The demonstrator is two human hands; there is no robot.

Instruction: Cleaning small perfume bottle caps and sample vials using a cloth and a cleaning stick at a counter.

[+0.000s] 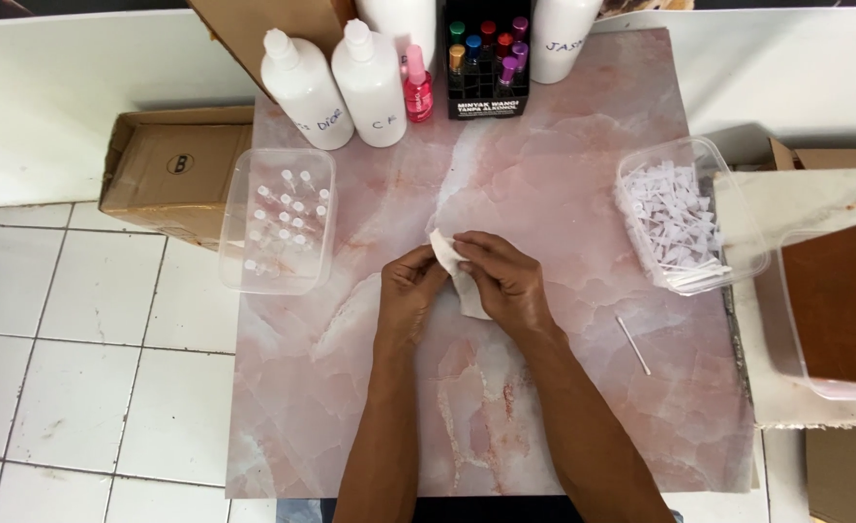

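Two hands: left hand (411, 289) and right hand (505, 281) meet at the middle of the table (564, 184), fingers pinched together on one cloth (455, 271).
Cloth: white, soft, crumpled; its top corner pokes out at 12 o'clock above the fingertips, its lower fold hangs at 6 o'clock between the palms.
Table: pink marble-look slab, glossy, veined.
Left tub (237, 261): clear plastic, rectangular, at 9 o'clock from the hands, holding small clear vials upright.
Right tub (743, 232): clear plastic, at 3 o'clock, heaped with white plastic spray tops.
Tube (633, 345): thin white stick, lying at 4 o'clock, well apart from the hands.
Bottles (336, 92): two white, rounded, at 11 o'clock.
Rack (487, 58): black, at 12 o'clock, with coloured caps.
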